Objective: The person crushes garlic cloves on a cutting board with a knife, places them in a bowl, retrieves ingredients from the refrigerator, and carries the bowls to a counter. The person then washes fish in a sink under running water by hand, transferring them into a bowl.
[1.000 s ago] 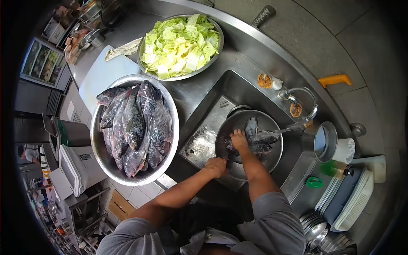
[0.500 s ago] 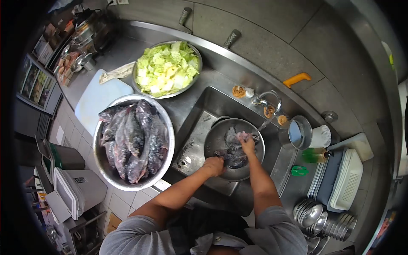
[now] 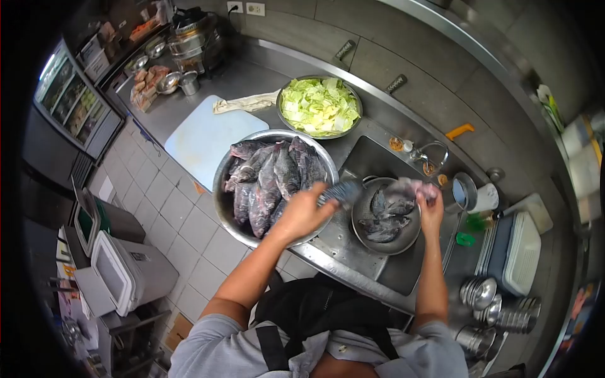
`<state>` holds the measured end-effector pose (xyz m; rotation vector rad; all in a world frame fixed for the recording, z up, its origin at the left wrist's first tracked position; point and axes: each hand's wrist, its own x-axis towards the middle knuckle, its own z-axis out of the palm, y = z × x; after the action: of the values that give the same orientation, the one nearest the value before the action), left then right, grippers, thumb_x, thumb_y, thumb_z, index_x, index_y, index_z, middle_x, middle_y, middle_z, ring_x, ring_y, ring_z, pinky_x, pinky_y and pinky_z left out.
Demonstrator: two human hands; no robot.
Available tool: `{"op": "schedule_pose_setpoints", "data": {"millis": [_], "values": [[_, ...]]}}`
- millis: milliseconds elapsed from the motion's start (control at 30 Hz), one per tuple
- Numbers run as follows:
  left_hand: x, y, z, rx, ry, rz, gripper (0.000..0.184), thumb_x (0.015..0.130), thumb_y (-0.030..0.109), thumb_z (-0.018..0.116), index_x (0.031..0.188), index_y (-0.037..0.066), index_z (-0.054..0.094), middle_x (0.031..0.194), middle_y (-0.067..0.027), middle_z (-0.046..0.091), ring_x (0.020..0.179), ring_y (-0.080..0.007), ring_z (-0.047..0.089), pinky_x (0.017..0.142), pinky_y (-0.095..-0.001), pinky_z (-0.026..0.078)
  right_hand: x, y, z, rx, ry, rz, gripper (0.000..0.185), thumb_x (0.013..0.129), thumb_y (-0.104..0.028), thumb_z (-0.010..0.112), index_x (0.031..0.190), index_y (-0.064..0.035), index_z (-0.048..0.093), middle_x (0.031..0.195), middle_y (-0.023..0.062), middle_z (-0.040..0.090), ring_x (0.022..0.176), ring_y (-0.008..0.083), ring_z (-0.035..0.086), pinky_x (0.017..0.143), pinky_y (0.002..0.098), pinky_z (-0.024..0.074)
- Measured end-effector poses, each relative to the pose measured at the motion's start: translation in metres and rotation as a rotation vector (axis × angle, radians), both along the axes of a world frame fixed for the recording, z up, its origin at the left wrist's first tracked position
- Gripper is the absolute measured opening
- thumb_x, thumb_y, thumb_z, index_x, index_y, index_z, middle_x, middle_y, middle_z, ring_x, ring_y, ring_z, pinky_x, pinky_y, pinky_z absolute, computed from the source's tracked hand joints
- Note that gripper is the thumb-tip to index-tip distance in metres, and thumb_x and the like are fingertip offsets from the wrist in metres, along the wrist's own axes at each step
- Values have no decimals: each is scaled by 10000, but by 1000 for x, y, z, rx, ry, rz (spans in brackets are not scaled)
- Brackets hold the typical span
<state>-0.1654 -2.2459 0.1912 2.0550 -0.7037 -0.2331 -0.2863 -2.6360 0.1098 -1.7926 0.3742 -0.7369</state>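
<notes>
My left hand (image 3: 304,214) is wrapped round the tail end of a dark fish (image 3: 342,194), blurred by motion, over the right rim of a big metal bowl (image 3: 222,213). Several dark fish (image 3: 271,176) are heaped in that bowl. On the right, my right hand (image 3: 430,200) is closed on something pinkish and pale (image 3: 409,186), too blurred to make out, above the edge of a round pan (image 3: 389,251). More dark fish (image 3: 384,228) lie in this pan, which stands in the sink (image 3: 368,148).
Behind the sink stand a bowl of cut cabbage (image 3: 320,106) and a faucet (image 3: 436,150). A pale cutting board (image 3: 208,142) with a cloth (image 3: 246,103) lies back left. Bottles, trays (image 3: 520,252) and stacked metal bowls (image 3: 482,293) are at the right.
My left hand has moved from the pan up and left to the big bowl, with a fish in it. My right hand has lifted and moved right. The camera view has shifted.
</notes>
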Motion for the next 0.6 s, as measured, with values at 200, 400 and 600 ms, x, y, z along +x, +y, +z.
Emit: {"op": "schedule_pose_setpoints", "data": {"millis": [200,400,600], "values": [[0,117,40,3,-355,379,423,916,180,694,1292,7,611,1143,-252,683,1047,-411,669,918,-454,518,47,172,92,-455,-185,9,411,880,-170,771,1243,-38,629,1226,142,674,1111,299,665,969,382,521],[-13,165,-85,317,-364,263,535,958,196,653,1457,62,512,1492,-225,487,1379,-427,446,1150,-529,326,42,255,-34,-686,149,485,526,806,-367,806,1215,-83,638,1421,188,536,1366,370,467,1156,543,333],[-16,149,-101,291,-402,348,561,961,186,650,1481,68,474,1542,-212,434,1439,-411,381,1189,-588,234,42,228,-34,-417,-6,458,303,888,-243,749,1112,-53,671,1338,151,588,1268,360,536,1064,447,438]]}}
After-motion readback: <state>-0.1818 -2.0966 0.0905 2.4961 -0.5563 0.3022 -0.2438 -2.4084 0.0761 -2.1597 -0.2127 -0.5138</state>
